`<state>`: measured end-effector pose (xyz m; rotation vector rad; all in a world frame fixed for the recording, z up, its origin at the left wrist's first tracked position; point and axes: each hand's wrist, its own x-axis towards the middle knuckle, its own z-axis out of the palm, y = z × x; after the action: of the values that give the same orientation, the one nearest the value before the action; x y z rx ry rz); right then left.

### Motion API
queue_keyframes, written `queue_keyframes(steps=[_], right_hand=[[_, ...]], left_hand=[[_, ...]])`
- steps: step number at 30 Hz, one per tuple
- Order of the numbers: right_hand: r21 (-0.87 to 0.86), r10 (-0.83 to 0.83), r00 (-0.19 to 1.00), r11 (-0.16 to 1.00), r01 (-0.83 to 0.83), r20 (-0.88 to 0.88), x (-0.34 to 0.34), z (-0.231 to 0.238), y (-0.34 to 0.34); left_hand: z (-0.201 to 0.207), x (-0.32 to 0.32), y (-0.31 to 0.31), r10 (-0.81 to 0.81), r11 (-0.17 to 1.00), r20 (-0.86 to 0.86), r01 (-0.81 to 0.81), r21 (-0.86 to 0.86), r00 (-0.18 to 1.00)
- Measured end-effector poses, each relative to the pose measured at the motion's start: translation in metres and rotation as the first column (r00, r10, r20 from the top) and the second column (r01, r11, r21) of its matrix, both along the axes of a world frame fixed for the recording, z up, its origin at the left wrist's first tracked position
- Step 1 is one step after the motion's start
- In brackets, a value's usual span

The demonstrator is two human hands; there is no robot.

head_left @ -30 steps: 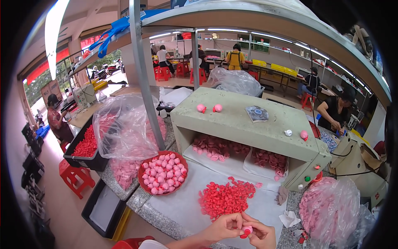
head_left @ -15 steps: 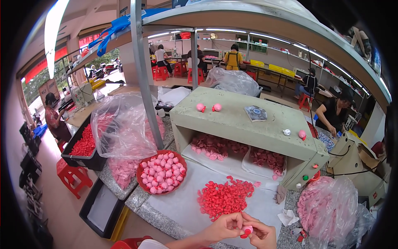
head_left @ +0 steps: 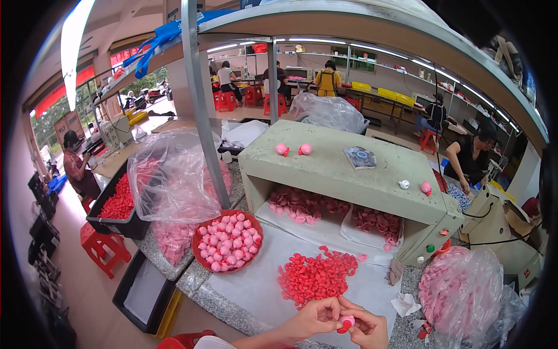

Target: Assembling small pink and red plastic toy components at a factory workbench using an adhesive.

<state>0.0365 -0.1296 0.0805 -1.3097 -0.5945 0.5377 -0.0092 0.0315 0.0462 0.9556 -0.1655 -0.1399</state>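
Observation:
Between both hands, low in the picture, is a small pink ball with red parts [head_left: 347,321]. My left hand [head_left: 319,316] pinches it from the left with thumb and forefinger. From the other side my right hand [head_left: 367,327] grips it with curled fingers. Just beyond them a loose heap of small red pieces [head_left: 318,276] lies on white paper [head_left: 244,296]. A red round basket [head_left: 198,260] to the left is filled with similar pink balls with red parts.
A pale green metal box [head_left: 343,180] with an open front stands behind the heap, soft pink pieces inside. Clear bags of pink pieces lie right [head_left: 459,291] and left [head_left: 174,186]. A black crate [head_left: 136,224] holds red pieces. Metal shelf posts [head_left: 203,116] rise ahead; people sit at benches beyond.
My hands and the pink ball stay nearly where they were. The view has shifted very slightly. At the far right, a co-worker's head and arm have moved a little.

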Motion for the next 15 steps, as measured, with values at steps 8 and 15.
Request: queue_keyframes(steps=[8,15], right_hand=[[-0.013,-0.009,1.0,1.0,0.009,0.027,0.0002,-0.0019,0.0007],[-0.028,0.002,0.999,1.0,-0.003,-0.047,-0.0005,-0.0016,-0.001]], left_hand=[[-0.0032,0.0005,0.0026,-0.012,1.0,-0.02,0.012,-0.009,1.0],[0.0007,-0.0008,0.002,-0.006,1.0,-0.002,0.006,-0.027,1.0]])
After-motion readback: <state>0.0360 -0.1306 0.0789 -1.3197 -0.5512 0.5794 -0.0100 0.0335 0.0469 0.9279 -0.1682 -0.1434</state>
